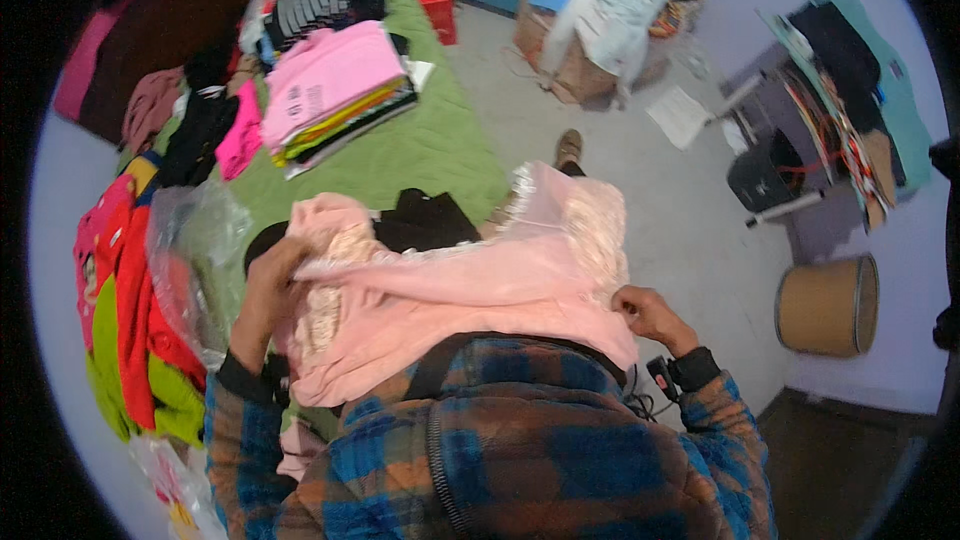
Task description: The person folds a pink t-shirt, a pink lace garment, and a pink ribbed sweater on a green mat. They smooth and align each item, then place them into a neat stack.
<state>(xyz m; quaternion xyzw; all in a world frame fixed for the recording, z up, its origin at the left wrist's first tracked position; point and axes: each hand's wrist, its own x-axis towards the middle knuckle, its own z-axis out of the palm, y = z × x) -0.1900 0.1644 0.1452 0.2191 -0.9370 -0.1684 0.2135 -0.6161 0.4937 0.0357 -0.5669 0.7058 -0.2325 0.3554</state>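
A pale pink garment (470,290) with lacy, ruffled parts and a sheer panel lies spread across my lap. My left hand (268,285) is closed on its left edge, near a bunched lacy part. At the opposite side, my right hand (648,316) pinches the garment's right edge between thumb and fingers. The fabric stretches loosely between both hands, with a fold running across its middle. Behind it, a black garment (425,220) shows in part on the bed's edge.
The green-covered bed (450,130) holds a folded stack topped by a pink shirt (330,75). Red and lime clothes (135,310) and a clear plastic bag (200,250) lie at left. White clothing covers a cardboard box (560,50). A round bin (828,306) and a cluttered stand (820,110) are at right.
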